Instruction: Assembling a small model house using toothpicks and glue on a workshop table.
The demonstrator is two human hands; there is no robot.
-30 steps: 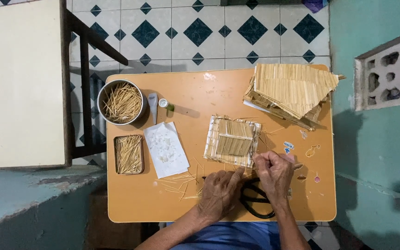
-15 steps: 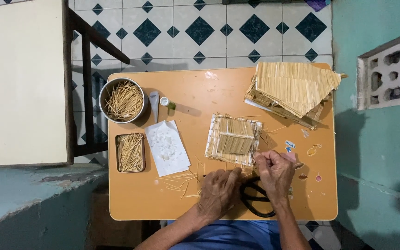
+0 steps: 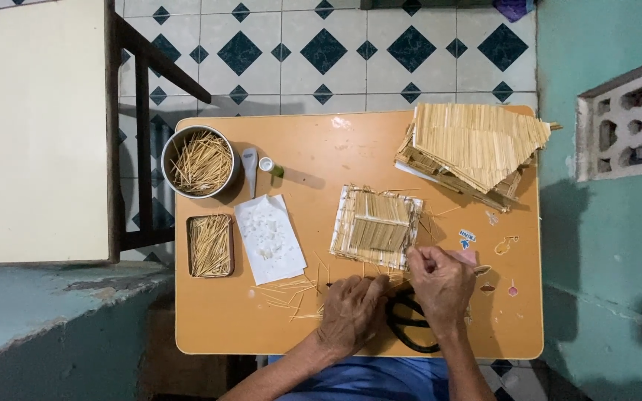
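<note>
Round tin of sticks (image 3: pixel 200 161) and flat tray (image 3: pixel 210 245) sat at far left, within reach. Left hand (image 3: pixel 352 313) lay flat, half-open, empty, steadying loose sticks (image 3: pixel 291 291). Right hand (image 3: pixel 443 281) pinched, contents unclear, touching stick panel (image 3: pixel 377 226) at table centre.

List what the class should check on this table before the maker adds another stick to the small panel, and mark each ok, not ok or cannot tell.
1. Small stick panel lies flat, near both hands: ok.
2. Loose sticks within reach of left hand: ok.
3. Right hand pinching a stick: cannot tell.
4. Scissors clear of the hands: not ok, under them.
5. Round tin stocked: ok.
</note>
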